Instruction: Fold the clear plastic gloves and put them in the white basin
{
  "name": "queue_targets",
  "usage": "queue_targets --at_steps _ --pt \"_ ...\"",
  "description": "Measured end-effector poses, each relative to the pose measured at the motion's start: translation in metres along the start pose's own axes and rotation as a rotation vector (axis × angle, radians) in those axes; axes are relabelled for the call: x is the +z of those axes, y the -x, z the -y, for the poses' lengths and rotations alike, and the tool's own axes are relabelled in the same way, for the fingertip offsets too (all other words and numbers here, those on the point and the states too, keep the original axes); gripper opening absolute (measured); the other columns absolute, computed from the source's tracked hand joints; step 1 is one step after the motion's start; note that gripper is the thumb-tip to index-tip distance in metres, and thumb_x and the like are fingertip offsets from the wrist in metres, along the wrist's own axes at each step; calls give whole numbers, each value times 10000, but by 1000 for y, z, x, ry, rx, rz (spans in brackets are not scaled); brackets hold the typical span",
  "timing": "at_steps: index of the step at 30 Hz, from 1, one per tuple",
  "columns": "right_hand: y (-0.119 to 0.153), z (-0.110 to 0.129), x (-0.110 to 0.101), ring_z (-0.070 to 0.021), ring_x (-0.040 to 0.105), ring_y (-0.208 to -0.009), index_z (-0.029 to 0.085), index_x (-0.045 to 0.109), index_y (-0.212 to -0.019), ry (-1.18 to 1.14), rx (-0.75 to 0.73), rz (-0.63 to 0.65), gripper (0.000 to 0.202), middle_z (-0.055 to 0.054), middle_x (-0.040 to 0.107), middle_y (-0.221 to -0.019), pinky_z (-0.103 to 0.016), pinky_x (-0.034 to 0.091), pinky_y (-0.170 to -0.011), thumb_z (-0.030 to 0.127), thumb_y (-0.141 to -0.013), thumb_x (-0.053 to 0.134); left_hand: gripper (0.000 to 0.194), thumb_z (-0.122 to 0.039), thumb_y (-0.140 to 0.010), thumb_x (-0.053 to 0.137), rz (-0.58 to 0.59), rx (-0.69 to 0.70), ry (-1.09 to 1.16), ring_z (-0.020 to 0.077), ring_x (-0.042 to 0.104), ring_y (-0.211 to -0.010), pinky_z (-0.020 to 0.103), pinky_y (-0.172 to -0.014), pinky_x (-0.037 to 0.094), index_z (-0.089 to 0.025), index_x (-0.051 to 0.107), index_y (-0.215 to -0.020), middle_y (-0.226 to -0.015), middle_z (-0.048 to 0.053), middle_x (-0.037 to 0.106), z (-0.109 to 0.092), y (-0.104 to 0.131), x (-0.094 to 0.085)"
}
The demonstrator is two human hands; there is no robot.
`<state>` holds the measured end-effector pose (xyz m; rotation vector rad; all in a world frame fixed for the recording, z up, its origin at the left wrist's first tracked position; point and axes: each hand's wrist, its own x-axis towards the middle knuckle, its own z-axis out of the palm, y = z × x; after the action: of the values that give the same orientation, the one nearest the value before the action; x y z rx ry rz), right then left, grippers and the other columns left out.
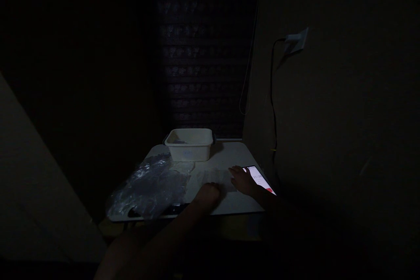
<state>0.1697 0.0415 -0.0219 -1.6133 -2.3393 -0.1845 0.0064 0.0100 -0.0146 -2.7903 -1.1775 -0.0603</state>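
Note:
A thin, translucent plastic bag or sheet (pixel 210 178) lies flat on the small white table. My left hand (pixel 208 194) rests at its near edge with the fingers curled in; what they hold, if anything, is too dark to make out. Over the right end of the plastic, my right hand (pixel 243 180) lies with its fingers apart. Just beyond that hand is a phone (pixel 259 178) with a lit screen, partly covered by it. To the left spreads a crumpled heap of clear plastic (pixel 154 186), hanging over the table's front edge.
A white plastic tub (pixel 190 152) stands at the back of the table (pixel 229 151), with something clear inside. A black cord (pixel 272 83) runs down the right wall from a plug in the outlet (pixel 297 41). A dark blind hangs behind. The room is very dim.

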Motion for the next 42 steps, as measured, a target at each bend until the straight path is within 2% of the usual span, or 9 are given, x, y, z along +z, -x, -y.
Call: queue_targets --at_steps 5,9,13,18,20,22,25,30,42 --pt "-13 -17 4 -193 376 -998 166 435 -1018 -402 202 -16 360 -81 443 -1087 -377 243 -838 254 -687 321 102 -161 -637 406 -247 -242 385 160 506 -640 254 -575 369 -132 501 -614 -678 70 545 23 3 -24" --pt "-22 -20 2 -173 469 -905 147 430 -1003 -881 295 35 389 -90 495 -1019 -342 349 -760 331 -739 212 81 -181 -615 412 -528 -463 979 116 506 -560 223 -530 374 -142 465 -569 -588 20 533 39 2 -44" --pt "-21 -2 -12 -157 516 -831 98 413 -986 -1430 279 282 562 -127 516 -974 -326 387 -704 439 -748 35 118 -201 -618 394 -637 -595 1507 56 419 -382 167 -380 307 -129 473 -566 -466 -27 474 50 6 -54" --pt "-23 30 -28 -139 540 -745 129 490 -831 -1941 264 547 414 -75 578 -819 -301 384 -696 439 -738 232 140 -157 -587 419 -664 -738 1650 28 283 -288 157 -315 199 -146 395 -449 -334 -79 316 55 16 -48" --pt "-25 37 -29 -108 545 -691 140 501 -783 -2008 298 525 234 -29 591 -732 -261 386 -683 316 -729 357 137 -186 -605 415 -618 -717 1689 46 352 -322 166 -333 246 -141 430 -477 -367 -53 388 54 18 -46" --pt "-25 38 -26 -82 544 -632 142 507 -740 -2022 324 474 98 3 589 -671 -222 392 -644 189 -691 436 157 -244 -628 413 -472 -660 1815 78 439 -398 187 -386 321 -131 474 -537 -440 -15 471 51 17 -44" --pt "-24 33 -22 -75 538 -587 129 517 -702 -1990 328 434 68 10 583 -625 -199 397 -587 116 -653 473 117 -232 -602 462 -264 -630 1951 104 492 -478 220 -473 382 -121 496 -589 -513 10 523 46 14 -41" --pt "-22 19 -21 -77 525 -538 113 533 -697 -1878 307 464 74 -9 577 -602 -185 388 -503 116 -641 484 32 -120 -546 464 -337 -690 1890 87 487 -456 199 -462 377 -108 487 -564 -508 10 527 44 11 -32" --pt "-22 9 -28 -68 504 -532 135 532 -765 -1846 326 412 182 8 552 -608 -197 386 -513 77 -597 491 142 -151 -556 431 -316 -690 1753 71 445 -393 167 -364 315 -129 485 -685 -460 -42 462 50 12 -32"
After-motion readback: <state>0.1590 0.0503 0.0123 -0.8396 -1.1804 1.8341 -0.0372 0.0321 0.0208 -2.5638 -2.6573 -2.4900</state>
